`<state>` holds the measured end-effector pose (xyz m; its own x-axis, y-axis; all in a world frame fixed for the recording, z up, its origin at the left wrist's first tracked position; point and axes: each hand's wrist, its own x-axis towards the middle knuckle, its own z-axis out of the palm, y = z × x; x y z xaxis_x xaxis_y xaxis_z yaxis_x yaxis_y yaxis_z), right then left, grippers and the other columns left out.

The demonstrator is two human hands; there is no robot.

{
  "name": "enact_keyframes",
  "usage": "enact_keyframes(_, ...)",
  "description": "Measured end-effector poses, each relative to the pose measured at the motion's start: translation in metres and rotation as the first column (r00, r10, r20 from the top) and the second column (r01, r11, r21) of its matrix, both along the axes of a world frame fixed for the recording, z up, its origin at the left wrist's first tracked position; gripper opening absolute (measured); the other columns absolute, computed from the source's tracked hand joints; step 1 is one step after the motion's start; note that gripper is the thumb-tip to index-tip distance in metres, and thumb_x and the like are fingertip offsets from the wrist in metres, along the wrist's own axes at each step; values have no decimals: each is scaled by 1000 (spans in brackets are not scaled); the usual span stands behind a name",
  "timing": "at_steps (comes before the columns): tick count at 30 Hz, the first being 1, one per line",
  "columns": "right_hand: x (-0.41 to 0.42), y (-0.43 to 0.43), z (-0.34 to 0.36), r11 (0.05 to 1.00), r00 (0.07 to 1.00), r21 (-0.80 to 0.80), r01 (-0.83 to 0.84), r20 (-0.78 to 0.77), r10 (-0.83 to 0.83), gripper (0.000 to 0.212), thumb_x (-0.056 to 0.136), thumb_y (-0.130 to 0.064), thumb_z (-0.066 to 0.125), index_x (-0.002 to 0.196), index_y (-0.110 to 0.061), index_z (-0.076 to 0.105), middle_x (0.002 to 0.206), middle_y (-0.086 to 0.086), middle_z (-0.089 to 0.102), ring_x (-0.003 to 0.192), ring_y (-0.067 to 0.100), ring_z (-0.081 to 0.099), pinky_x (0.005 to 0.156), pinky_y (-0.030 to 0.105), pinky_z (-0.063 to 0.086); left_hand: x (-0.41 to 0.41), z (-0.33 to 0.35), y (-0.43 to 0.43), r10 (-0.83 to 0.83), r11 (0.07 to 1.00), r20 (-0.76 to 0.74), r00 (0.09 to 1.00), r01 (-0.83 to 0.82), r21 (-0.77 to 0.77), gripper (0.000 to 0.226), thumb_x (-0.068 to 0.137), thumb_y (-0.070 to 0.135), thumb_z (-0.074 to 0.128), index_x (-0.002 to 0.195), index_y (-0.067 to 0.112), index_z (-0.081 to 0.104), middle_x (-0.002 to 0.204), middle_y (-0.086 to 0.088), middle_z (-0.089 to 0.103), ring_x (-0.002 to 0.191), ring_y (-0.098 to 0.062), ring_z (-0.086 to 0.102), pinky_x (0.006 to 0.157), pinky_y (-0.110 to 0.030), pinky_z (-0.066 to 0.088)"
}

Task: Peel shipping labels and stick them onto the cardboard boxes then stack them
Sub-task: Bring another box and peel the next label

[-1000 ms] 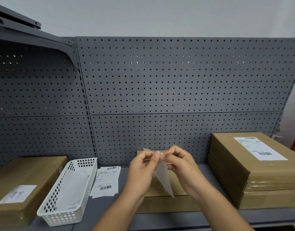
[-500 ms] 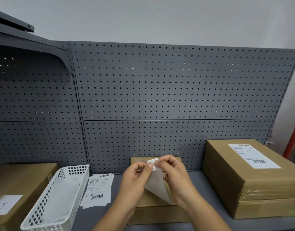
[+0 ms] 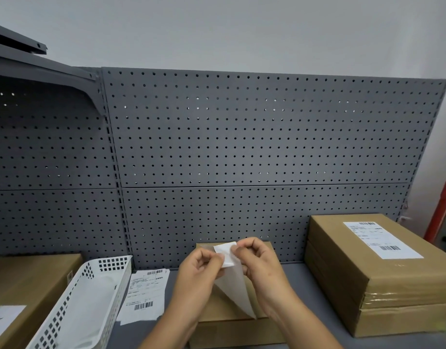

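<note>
At the lower centre of the frame, a shipping label [image 3: 238,293] is held up between both hands, above a flat cardboard box [image 3: 224,316] that lies on the grey shelf [image 3: 301,275]. The grip of the left hand [image 3: 199,269] is pressed together on the sheet's upper left part, with the fingers curled. The grip of the right hand [image 3: 261,263] is pinched on its top edge. Between the two pinches a small white flap [image 3: 225,253] is seen parted from the longer layer, which hangs down to a point over the box. Which layer is the sticker and which the backing cannot be told. At the lower right, a stack of cardboard boxes [image 3: 383,290] is set on the shelf, and a printed label [image 3: 379,239] with barcodes is stuck on the top one. Left of the hands, a few loose labels [image 3: 145,293] are laid flat on the shelf, just beside a white plastic basket [image 3: 91,298] in which pale sheets are seen. At the lower left edge, another brown box [image 3: 33,280] is partly shown, with a white slip [image 3: 3,318] on top. Behind everything, a grey pegboard [image 3: 242,137] is spread across the middle of the frame, and an upper shelf [image 3: 28,64] is fixed at the upper left — a red upright [image 3: 443,210] is cut off by the right edge.
</note>
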<state>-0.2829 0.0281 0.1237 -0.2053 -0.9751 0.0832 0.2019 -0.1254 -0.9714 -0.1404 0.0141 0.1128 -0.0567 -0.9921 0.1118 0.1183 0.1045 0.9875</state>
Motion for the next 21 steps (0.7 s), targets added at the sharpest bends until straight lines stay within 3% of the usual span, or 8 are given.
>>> enact_keyframes(4, -7, -4, -1, 995, 993, -4, 102, 56, -102, 8, 97, -11, 67, 94, -5, 64, 84, 8, 71, 75, 21, 68, 72, 38, 54, 7, 4, 0, 19, 999, -38, 999, -17, 39, 20, 97, 1, 60, 78, 3, 56, 68, 1, 67, 72, -11, 67, 84, -33, 62)
enact_keyframes(7, -13, -4, 0, 982, 978, -28, 186, 97, -183, 10, 98, -12, 65, 96, -2, 62, 86, 10, 74, 74, 20, 69, 71, 36, 56, 15, 3, -2, 67, 994, -126, 990, -55, 99, 19, 97, 0, 57, 81, 5, 50, 80, -11, 74, 81, -20, 74, 76, -34, 64)
enact_keyframes(10, -19, -1, 4, 970, 962, -63, 233, 159, -221, 13, 100, -12, 62, 104, -1, 59, 86, 11, 75, 77, 24, 70, 69, 33, 59, 23, -4, -6, 163, 981, -168, 972, -141, 135, 13, 97, -4, 59, 90, 5, 52, 78, -13, 67, 76, -22, 71, 65, -31, 64)
enact_keyframes(12, -20, 0, 5, 958, 953, -89, 271, 167, -254, 12, 102, -16, 59, 105, -5, 56, 85, 6, 77, 79, 25, 69, 69, 34, 59, 25, -9, -7, 189, 980, -164, 968, -175, 96, 17, 97, -8, 57, 100, 7, 50, 85, -12, 64, 76, -18, 69, 65, -31, 64)
enact_keyframes(14, -16, 1, 5, 949, 952, -120, 292, 132, -276, 13, 105, -20, 56, 106, -8, 53, 84, 3, 77, 79, 24, 69, 70, 35, 59, 24, -16, -6, 176, 984, -53, 983, -177, -33, 21, 101, -6, 52, 103, 15, 52, 103, -11, 65, 85, -15, 72, 74, -37, 66)
enact_keyframes(17, -3, 4, 4, 945, 960, -174, 278, 66, -271, 11, 107, -24, 52, 106, -13, 50, 83, 7, 76, 81, 26, 71, 76, 44, 59, 15, -17, -1, 129, 983, 103, 986, -114, -140, 21, 105, 9, 52, 99, 25, 64, 106, 4, 69, 89, -12, 75, 93, -54, 60)
enact_keyframes(19, 5, 9, 2, 943, 968, -222, 249, 24, -250, 6, 107, -23, 51, 107, -17, 50, 83, 16, 73, 79, 29, 70, 79, 53, 57, 8, -11, 4, 60, 991, 111, 992, -47, -122, 10, 95, 38, 66, 99, 29, 69, 108, -2, 69, 95, -20, 73, 100, -55, 56)
enact_keyframes(21, 11, 13, 1, 948, 979, -248, 201, 6, -206, 4, 107, -20, 50, 111, -19, 50, 86, 22, 74, 81, 33, 72, 78, 52, 58, 2, -11, 3, 19, 999, 43, 999, -17, -37, 45, 77, 59, 82, 106, 29, 65, 108, -9, 70, 98, -25, 72, 97, -49, 58)
